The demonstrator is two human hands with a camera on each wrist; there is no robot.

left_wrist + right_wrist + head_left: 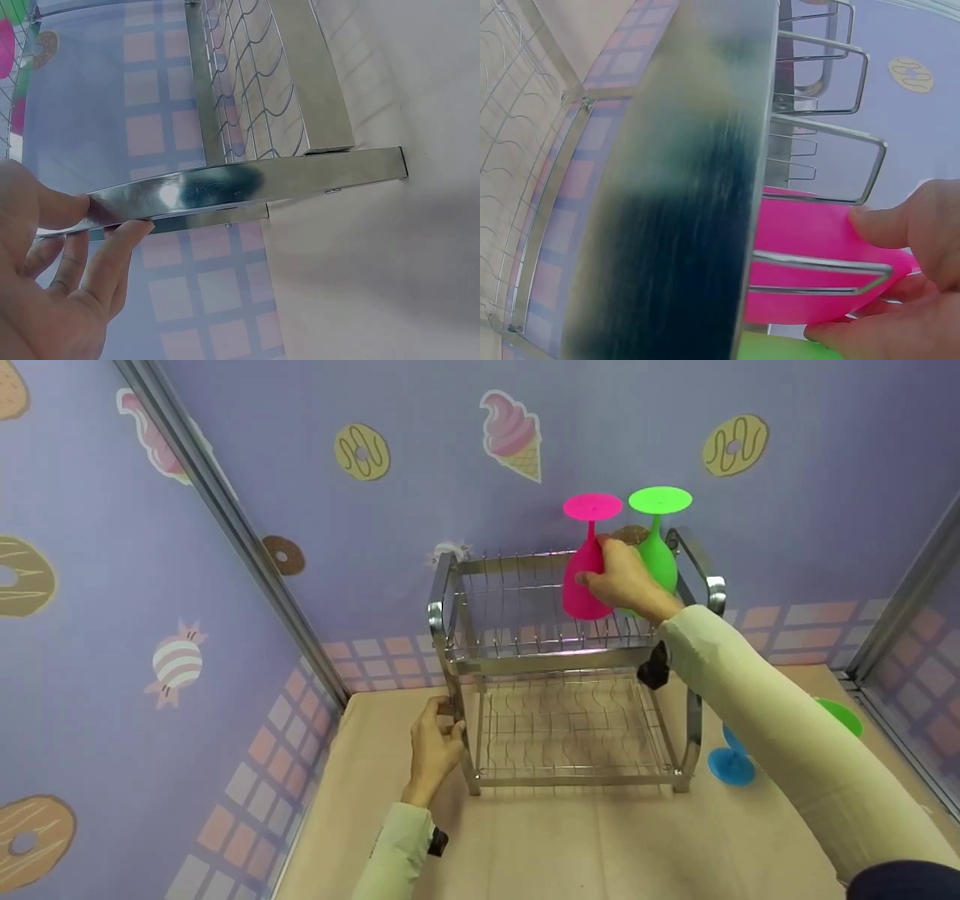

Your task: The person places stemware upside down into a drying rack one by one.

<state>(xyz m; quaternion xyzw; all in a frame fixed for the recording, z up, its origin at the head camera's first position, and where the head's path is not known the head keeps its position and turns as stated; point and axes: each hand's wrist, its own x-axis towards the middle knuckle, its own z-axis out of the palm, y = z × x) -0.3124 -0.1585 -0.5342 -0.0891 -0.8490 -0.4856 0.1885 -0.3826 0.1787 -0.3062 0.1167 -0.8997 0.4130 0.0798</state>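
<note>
My right hand (628, 577) grips the bowl of a pink plastic goblet (582, 585), held upside down in the top tier of a metal dish rack (555, 661). Right beside it a green goblet (658, 556) also stands inverted, partly covered by that hand. In the right wrist view, wire dividers (825, 262) cross in front of the pink bowl (802, 225), with the thumb on its side. Lower down, my left hand (435, 750) pinches the rack's left upright; the left wrist view shows thumb and fingers on either side of the flat metal bar (217, 187).
The rack's lower tier (570, 735) has wavy wires. On the table to the right lie a blue goblet (731, 766) and a green one (841, 717), both partly behind my right sleeve. Patterned walls (420, 510) enclose the back and sides.
</note>
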